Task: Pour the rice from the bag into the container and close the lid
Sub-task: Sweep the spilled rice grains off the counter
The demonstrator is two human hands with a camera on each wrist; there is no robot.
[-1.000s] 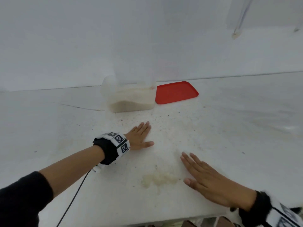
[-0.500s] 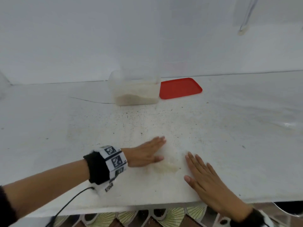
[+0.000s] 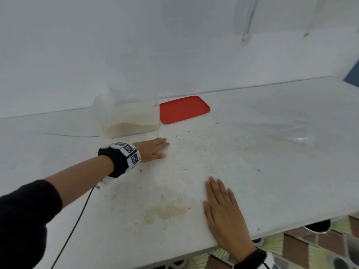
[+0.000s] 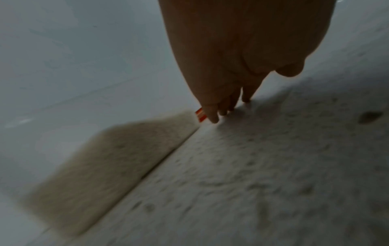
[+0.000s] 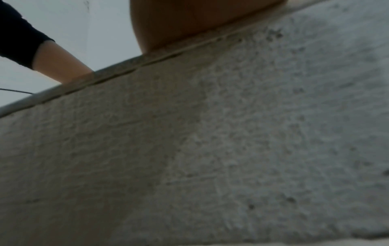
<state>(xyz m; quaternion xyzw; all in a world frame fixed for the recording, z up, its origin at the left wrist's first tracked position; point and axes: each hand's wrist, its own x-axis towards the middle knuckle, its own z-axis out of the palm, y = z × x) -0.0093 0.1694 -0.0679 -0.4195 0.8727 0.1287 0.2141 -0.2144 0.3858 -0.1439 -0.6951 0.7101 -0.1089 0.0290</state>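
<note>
Left hand [image 3: 154,149]: flat on the bench [image 3: 252,152], fingers straight and together, grasping nothing; it lies just in front of the container [image 3: 129,121], edge-on to a thin scatter of rice grains, a posture suited to sweeping loose grains. Right hand [image 3: 223,206]: flat, palm down, fingers straight, grasping nothing, placed near the front edge of the bench just right of the spilled rice [image 3: 165,210]; judged to act as a stop or backstop for gathering the heap. The spilled rice forms a small pale pile between the two hands, nearer the right. The container is clear, open at the top, holding rice in its lower part, and stands toward the back wall. The lid [image 3: 183,108] is red and lies flat on the bench, touching or just beside the container on its right; it is not yet fitted. A clear bag [image 3: 281,131] appears to lie flat, well apart on the right; its outline is faint. Judgement: pouring appears done; remaining steps are collecting the spill and fitting the lid
</note>
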